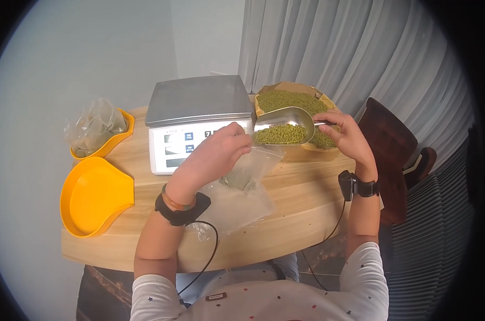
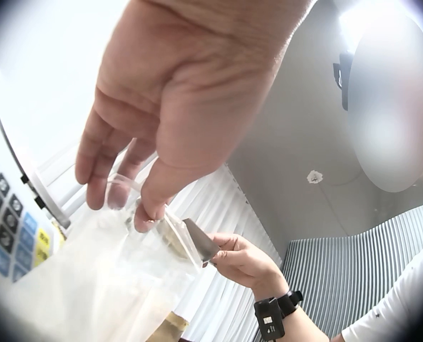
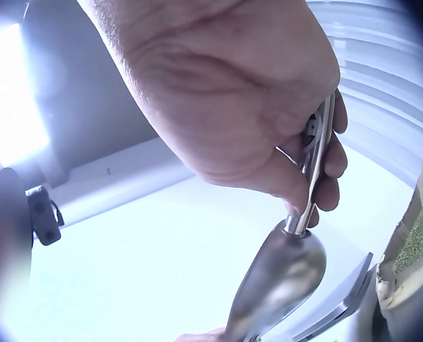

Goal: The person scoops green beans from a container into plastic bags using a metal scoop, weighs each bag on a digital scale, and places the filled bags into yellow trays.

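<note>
From the head view, the left hand [image 1: 221, 147] pinched the mouth of a clear plastic bag [image 1: 242, 187], its grip clamped on the rim; the bag hung down onto the round wooden worktop [image 1: 301, 214], just in front of a grey digital scale [image 1: 197, 120]. The right hand [image 1: 345, 134] had its grip closed round the handle of a metal scoop [image 1: 285, 124], which was loaded with mung beans [image 1: 281, 135] and held with its lip touching the bag's mouth. Behind the scoop sat a brown paper sack of beans [image 1: 290, 99]. On the worktop's left edge stood two yellow trays: the nearer one [image 1: 92, 195] bare, the farther one [image 1: 122, 134] holding crumpled clear bags. A dark wooden chair [image 1: 389, 150] stood at the right, grey curtains [image 1: 349, 48] hung behind, and a pale wall filled the left.

In the left wrist view, the left hand [image 2: 176, 107] held the plastic bag [image 2: 104, 278] by its rim between thumb and fingers, with the scoop's [image 2: 199, 241] edge at the opening, the right hand [image 2: 243, 260] beyond, and the scale's keypad at the left.

In the right wrist view, the right hand [image 3: 233, 92] wrapped the scoop's [image 3: 282, 278] handle, the bowl pointing downward; a strip of beans [image 3: 421, 235] showed at the right edge.
</note>
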`<state>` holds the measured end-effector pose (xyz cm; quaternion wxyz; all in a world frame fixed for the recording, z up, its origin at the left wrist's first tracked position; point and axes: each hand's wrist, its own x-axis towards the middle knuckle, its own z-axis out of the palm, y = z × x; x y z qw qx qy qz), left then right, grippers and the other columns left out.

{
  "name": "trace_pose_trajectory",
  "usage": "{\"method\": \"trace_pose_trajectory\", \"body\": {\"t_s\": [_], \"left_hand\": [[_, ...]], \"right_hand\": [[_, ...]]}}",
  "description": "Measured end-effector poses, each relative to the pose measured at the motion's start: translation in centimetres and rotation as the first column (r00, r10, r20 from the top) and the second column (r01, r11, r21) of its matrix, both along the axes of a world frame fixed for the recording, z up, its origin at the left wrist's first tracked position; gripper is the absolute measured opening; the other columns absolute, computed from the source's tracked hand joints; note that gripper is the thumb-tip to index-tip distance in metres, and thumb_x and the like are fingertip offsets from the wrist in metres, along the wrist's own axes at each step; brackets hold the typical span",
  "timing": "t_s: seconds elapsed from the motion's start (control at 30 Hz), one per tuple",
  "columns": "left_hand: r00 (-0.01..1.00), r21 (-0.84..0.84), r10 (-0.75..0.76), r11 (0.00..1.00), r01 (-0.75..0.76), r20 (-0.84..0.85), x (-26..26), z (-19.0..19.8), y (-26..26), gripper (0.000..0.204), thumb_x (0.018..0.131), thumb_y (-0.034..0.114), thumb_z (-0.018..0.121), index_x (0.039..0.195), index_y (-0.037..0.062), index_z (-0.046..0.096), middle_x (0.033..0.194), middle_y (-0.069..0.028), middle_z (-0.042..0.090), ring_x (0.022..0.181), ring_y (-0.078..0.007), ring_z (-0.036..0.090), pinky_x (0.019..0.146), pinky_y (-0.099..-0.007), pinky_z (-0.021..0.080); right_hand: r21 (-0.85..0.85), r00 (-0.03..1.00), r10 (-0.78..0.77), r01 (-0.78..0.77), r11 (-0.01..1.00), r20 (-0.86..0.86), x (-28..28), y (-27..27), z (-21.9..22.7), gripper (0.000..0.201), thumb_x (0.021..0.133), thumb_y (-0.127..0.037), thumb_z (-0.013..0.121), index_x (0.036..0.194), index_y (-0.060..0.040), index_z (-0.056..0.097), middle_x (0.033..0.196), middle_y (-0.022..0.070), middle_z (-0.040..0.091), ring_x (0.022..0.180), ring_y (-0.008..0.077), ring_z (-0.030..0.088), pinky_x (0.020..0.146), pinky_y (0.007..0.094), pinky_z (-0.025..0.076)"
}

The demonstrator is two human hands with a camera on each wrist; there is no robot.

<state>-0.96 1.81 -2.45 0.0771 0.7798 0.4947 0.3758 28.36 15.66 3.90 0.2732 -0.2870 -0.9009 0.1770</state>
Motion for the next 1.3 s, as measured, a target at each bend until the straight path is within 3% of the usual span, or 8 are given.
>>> {"method": "trace_pose_trajectory", "body": {"t_s": [0.03,0.1,0.4,0.7,0.87,0.93,1.03,1.3], "left_hand": [[1.0,0.003,-0.004,1.0,0.004,-0.002,0.0,0.0,-0.1,0.012,0.095,0.01,0.061,0.099,-0.0008,0.064,0.099,-0.0128,0.059,0.088,-0.0326,0.06,0.079,-0.0391,0.049],[1.0,-0.001,0.003,1.0,-0.003,-0.001,0.0,-0.1,-0.1,0.012,0.095,0.011,0.061,0.099,-0.0004,0.064,0.098,-0.0127,0.059,0.088,-0.0328,0.06,0.079,-0.0391,0.049],[1.0,-0.005,-0.007,1.0,0.007,-0.016,-0.1,-0.4,0.0,0.012,0.095,0.012,0.062,0.098,0.0006,0.064,0.098,-0.0124,0.06,0.088,-0.033,0.061,0.078,-0.0395,0.05],[0.997,-0.004,0.033,0.999,-0.033,-0.074,-0.2,-0.5,0.1,0.014,0.095,0.014,0.062,0.095,0.0004,0.063,0.092,-0.0139,0.061,0.087,-0.0343,0.06,0.076,-0.041,0.049],[0.994,-0.015,0.063,0.998,-0.065,-0.091,-0.2,-0.3,-0.1,0.015,0.095,0.015,0.061,0.094,0.0008,0.062,0.087,-0.0152,0.06,0.086,-0.0359,0.059,0.073,-0.0427,0.048],[0.996,-0.022,0.057,0.998,-0.058,-0.067,-0.3,-0.4,0.1,0.015,0.097,0.016,0.059,0.096,0.0012,0.059,0.087,-0.0157,0.06,0.085,-0.037,0.059,0.073,-0.0443,0.047],[0.995,-0.047,0.074,0.996,-0.077,-0.073,-0.2,-0.3,0.0,0.017,0.1,0.019,0.056,0.1,0.0021,0.056,0.086,-0.0167,0.059,0.085,-0.0384,0.058,0.073,-0.0454,0.047],[0.99,-0.162,0.051,0.984,-0.072,-0.129,-0.1,0.5,-0.2,0.02,0.101,0.022,0.054,0.102,0.0022,0.054,0.086,-0.0197,0.061,0.085,-0.042,0.059,0.072,-0.0465,0.047]], "right_hand": [[-0.005,1.0,0.007,-0.007,1.0,0.004,-0.5,-0.6,0.2,0.019,0.09,-0.005,0.067,0.109,-0.0005,0.069,0.095,0.0083,0.069,0.09,0.0223,0.058,0.082,0.0353,0.045],[0.267,0.994,-0.008,-0.022,0.964,0.111,-1.3,-1.8,0.5,0.019,0.086,-0.003,0.069,0.105,-0.0016,0.07,0.089,0.0081,0.065,0.085,0.0268,0.056,0.085,0.0372,0.042],[0.459,0.993,-0.011,-0.043,0.887,0.114,-2.3,-4.1,0.7,0.02,0.085,-0.002,0.068,0.104,-0.0042,0.071,0.083,0.0083,0.062,0.086,0.0271,0.055,0.093,0.0397,0.039],[0.312,0.975,-0.198,0.219,0.925,-0.096,0.2,0.2,0.7,0.019,0.087,0.0,0.066,0.104,-0.0039,0.073,0.087,0.0135,0.067,0.085,0.0312,0.057,0.084,0.0422,0.046],[0.408,0.925,-0.341,0.379,0.831,-0.166,3.0,7.2,-3.7,0.019,0.086,-0.003,0.067,0.104,-0.006,0.074,0.093,0.0125,0.071,0.092,0.0331,0.061,0.083,0.0444,0.046],[0.445,0.854,-0.518,0.482,0.755,-0.045,3.1,8.3,-4.8,0.018,0.086,-0.005,0.068,0.102,-0.009,0.075,0.097,0.0119,0.071,0.099,0.0322,0.062,0.086,0.045,0.043],[0.421,0.825,-0.564,0.5,0.757,0.034,2.6,9.1,-6.6,0.019,0.086,-0.006,0.068,0.102,-0.011,0.076,0.099,0.0117,0.071,0.103,0.0309,0.061,0.088,0.045,0.041],[0.06,0.91,-0.398,0.394,0.917,0.112,0.6,11.6,-11.5,0.018,0.088,-0.012,0.069,0.104,-0.0106,0.076,0.099,0.0145,0.073,0.099,0.0354,0.065,0.089,0.0477,0.043]]}}
